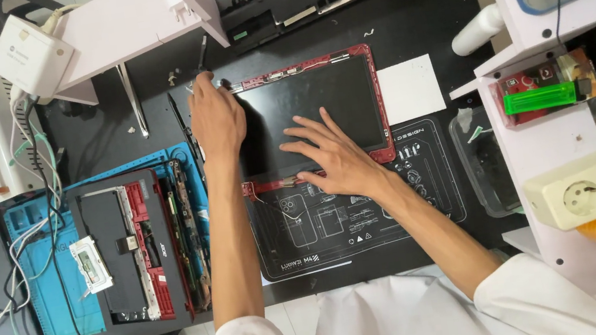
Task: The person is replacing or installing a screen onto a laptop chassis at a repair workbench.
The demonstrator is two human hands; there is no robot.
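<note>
Clearly the work centres on a red-framed laptop screen panel (314,114) lying flat on a black repair mat (368,212) in the middle of the desk. Starting at nine o'clock, a blue mat (38,269) carries an opened red laptop base (133,251) with loose white cables (16,178) trailing over it. Moving inward, the left hand (216,120) reaches to the panel's corner at about eleven o'clock; its fingers are curled close together around a thin dark tool (202,52), whose tip I cannot see. The right hand (336,158) lies at about five o'clock on the panel, fingers spread wide and flat on the dark glass, gripping nothing, only pressing down. The panel looks thin, dark and glossy inside a narrow red bezel with small metal hinges at its edges. I judge it light but fragile and prone to flexing, best held by the frame edges, not the glass. Further toward three o'clock stand a white card (410,87), a green lighter (540,98) and a cream double socket (592,188).
</note>
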